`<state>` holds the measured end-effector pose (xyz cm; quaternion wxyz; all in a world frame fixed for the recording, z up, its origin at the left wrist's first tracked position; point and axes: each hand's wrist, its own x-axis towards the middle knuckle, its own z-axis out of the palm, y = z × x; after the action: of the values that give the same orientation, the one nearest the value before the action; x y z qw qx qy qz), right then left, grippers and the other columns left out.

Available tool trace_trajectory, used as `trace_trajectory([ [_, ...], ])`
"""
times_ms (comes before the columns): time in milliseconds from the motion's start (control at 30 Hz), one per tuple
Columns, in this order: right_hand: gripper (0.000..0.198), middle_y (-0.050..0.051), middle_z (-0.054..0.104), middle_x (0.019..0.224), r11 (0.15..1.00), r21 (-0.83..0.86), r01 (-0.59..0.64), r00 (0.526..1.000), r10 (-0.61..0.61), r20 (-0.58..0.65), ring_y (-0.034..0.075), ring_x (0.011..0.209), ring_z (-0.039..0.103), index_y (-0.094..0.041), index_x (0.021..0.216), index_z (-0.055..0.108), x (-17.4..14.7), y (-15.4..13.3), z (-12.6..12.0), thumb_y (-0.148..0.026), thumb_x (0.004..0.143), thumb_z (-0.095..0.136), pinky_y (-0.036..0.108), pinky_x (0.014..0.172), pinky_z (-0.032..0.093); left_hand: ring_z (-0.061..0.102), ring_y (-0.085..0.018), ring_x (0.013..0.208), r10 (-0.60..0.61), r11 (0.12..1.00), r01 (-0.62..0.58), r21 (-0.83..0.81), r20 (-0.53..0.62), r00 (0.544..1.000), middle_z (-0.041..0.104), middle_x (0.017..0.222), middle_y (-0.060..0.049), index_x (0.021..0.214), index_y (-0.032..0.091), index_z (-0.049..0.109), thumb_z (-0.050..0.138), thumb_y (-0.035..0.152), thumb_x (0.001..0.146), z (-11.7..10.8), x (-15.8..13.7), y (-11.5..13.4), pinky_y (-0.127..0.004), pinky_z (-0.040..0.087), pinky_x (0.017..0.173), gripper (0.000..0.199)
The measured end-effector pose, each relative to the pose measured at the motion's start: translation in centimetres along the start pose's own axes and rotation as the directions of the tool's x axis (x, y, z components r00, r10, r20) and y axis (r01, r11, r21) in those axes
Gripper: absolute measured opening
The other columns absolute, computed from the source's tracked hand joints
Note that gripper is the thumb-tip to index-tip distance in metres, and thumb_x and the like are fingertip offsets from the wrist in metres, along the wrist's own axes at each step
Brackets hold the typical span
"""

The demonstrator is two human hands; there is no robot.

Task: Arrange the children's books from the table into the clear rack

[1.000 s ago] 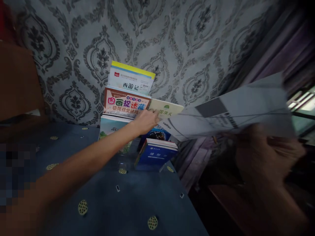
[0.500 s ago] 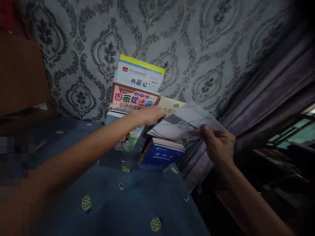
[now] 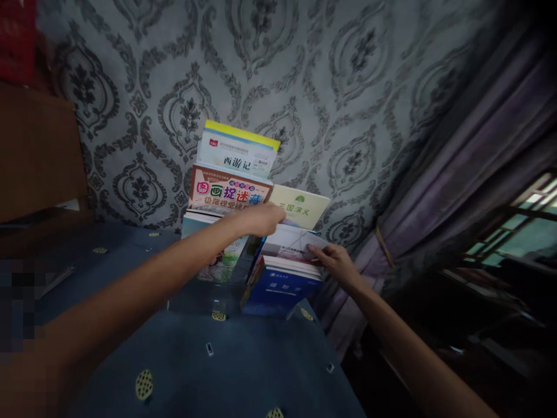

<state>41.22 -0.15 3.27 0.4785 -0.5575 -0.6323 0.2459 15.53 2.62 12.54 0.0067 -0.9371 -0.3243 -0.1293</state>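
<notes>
My right hand (image 3: pixel 333 258) pinches the right edge of a white-and-grey booklet (image 3: pixel 285 241). The booklet's lower part is down behind a blue book (image 3: pixel 281 290) with white lettering, in the right-hand row. My left hand (image 3: pixel 265 219) is closed at the left edge of a pale yellow book (image 3: pixel 304 208), just above the booklet; what its fingers grip is hidden. Under my left forearm, the left-hand row has a brown-and-white picture book (image 3: pixel 226 188), a white book with a yellow top band (image 3: pixel 239 148) behind it, and a green illustrated book (image 3: pixel 228 264) in front.
The rows stand in a clear holder (image 3: pixel 195 296) on a dark blue patterned tablecloth (image 3: pixel 217 383). Patterned wallpaper (image 3: pixel 191 110) rises behind. A purple curtain (image 3: pixel 404 203) hangs at the right, and a brown wooden cabinet (image 3: pixel 39 151) stands at the left.
My right hand has brought the white-and-grey booklet down and left, in between the pale yellow and blue books. More of the pale yellow cover shows. My left hand stays by the books.
</notes>
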Motion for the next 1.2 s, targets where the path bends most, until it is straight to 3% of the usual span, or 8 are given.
trace_trajectory([
  [267,0.048,0.001,0.064,0.06,0.984,-0.148,0.099,0.99,-0.082,0.112,0.018,0.058,0.058,-0.019,0.066,0.062,0.3,0.0,-0.2,-0.066,0.069,0.063,0.031,0.058,0.049,0.062,-0.022,0.109,-0.03,0.997,0.032,-0.066,0.036,0.999,0.067,0.124,-0.012,0.124,0.015,0.061,0.058,0.01,0.079,-0.2,0.1,0.0,-0.027,0.048,0.083,0.045],
  [500,0.027,0.002,0.063,0.071,0.858,-0.486,0.166,0.963,-0.247,-0.107,0.019,0.066,0.057,-0.023,0.078,0.051,-0.5,0.0,-0.2,-0.049,0.074,0.059,0.032,0.062,0.047,0.066,-0.024,0.102,-0.083,0.996,0.082,-0.029,-0.013,0.996,0.072,0.112,-0.014,0.108,0.012,0.07,0.061,0.023,0.084,1.2,0.5,0.8,-0.028,0.048,0.08,0.028],
  [633,0.03,0.001,0.059,0.069,0.891,-0.421,0.17,0.954,-0.256,-0.156,0.018,0.062,0.054,-0.024,0.073,0.046,-0.6,0.0,-0.4,-0.051,0.074,0.059,0.03,0.058,0.047,0.067,-0.023,0.101,-0.07,0.996,0.066,-0.059,-0.06,0.996,0.073,0.108,-0.013,0.105,0.012,0.072,0.057,0.008,0.08,1.6,0.5,1.1,-0.027,0.048,0.079,0.029],
  [833,0.035,0.0,0.057,0.065,0.982,-0.119,0.149,0.986,-0.156,-0.056,0.018,0.062,0.055,-0.022,0.069,0.052,-0.7,0.2,-0.6,-0.056,0.072,0.063,0.03,0.054,0.048,0.067,-0.017,0.074,-0.099,0.982,0.088,-0.167,-0.059,0.993,0.073,0.09,-0.005,0.099,0.016,0.073,0.055,0.006,0.079,0.6,0.2,1.6,-0.024,0.047,0.067,0.028],
  [933,0.039,0.0,0.055,0.062,0.966,-0.177,0.186,0.979,-0.198,-0.051,0.017,0.062,0.051,-0.021,0.065,0.059,-0.7,0.3,-0.7,-0.059,0.071,0.064,0.029,0.056,0.044,0.065,-0.013,0.064,-0.094,0.982,0.103,-0.157,0.06,0.994,0.073,0.09,-0.003,0.096,0.016,0.071,0.057,0.007,0.078,0.2,0.5,1.3,-0.022,0.045,0.061,0.025],
  [1033,0.044,0.0,0.05,0.06,0.904,-0.321,0.281,0.936,-0.332,-0.116,0.017,0.064,0.047,-0.021,0.055,0.059,-1.0,-0.4,-0.9,-0.062,0.071,0.065,0.03,0.06,0.04,0.064,-0.012,0.063,-0.084,0.974,0.117,-0.192,0.174,0.981,0.072,0.095,-0.003,0.103,0.015,0.068,0.065,0.016,0.077,0.1,0.9,0.7,-0.022,0.047,0.063,0.026],
  [1133,0.048,-0.001,0.048,0.06,0.873,-0.329,0.361,0.884,-0.432,-0.176,0.016,0.062,0.045,-0.021,0.052,0.053,-2.1,-2.3,-1.3,-0.062,0.075,0.064,0.029,0.06,0.039,0.067,-0.016,0.074,-0.034,0.903,0.124,-0.41,0.219,0.975,0.071,0.101,-0.007,0.107,0.012,0.065,0.069,0.02,0.075,-0.2,1.2,-0.2,-0.025,0.052,0.065,0.033],
  [1200,0.048,-0.002,0.046,0.054,0.895,-0.277,0.351,0.898,-0.406,-0.172,0.014,0.053,0.043,-0.022,0.054,0.051,-3.0,-3.9,-1.4,-0.062,0.077,0.063,0.027,0.053,0.036,0.067,-0.018,0.083,0.013,0.807,0.112,-0.58,0.207,0.978,0.07,0.104,-0.008,0.107,0.012,0.063,0.068,0.018,0.074,-0.6,1.1,-0.8,-0.026,0.055,0.066,0.034],
])
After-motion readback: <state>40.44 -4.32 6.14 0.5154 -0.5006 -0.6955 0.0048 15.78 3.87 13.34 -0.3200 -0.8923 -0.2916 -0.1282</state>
